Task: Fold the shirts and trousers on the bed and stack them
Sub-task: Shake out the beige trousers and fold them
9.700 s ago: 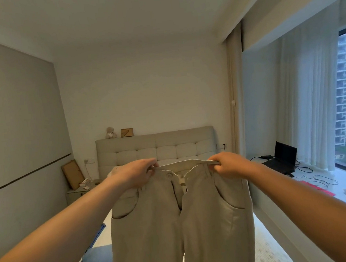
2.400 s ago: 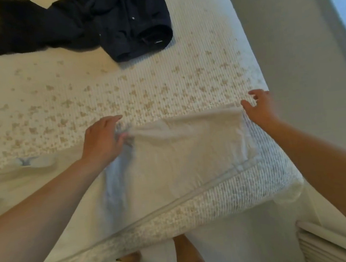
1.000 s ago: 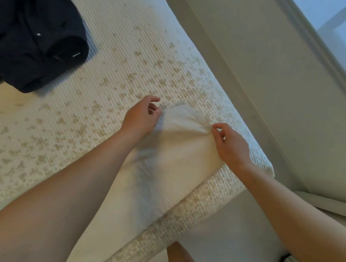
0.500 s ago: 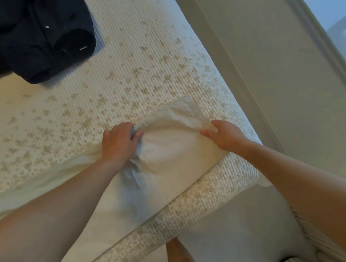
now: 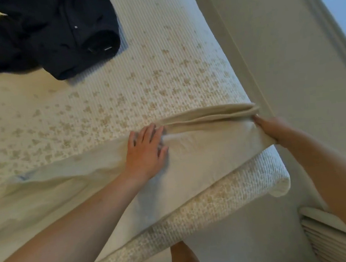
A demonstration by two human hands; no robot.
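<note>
The bed (image 5: 162,72), under a ribbed, speckled white cover, carries beige trousers (image 5: 201,149) along its near edge and a crumpled dark garment (image 5: 53,36) farther back.

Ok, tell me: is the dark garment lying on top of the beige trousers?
No, the dark garment lies apart from the beige trousers, farther up the bed.

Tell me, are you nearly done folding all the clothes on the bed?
Not nearly. No finished stack shows in this view. In hand: the beige trousers lie along the edge of the bed, partly folded. The left hand presses flat on them, and the right hand grips the layered end. Left to do: the dark garment lies crumpled and unfolded further up the bed, then the stacking.
</note>
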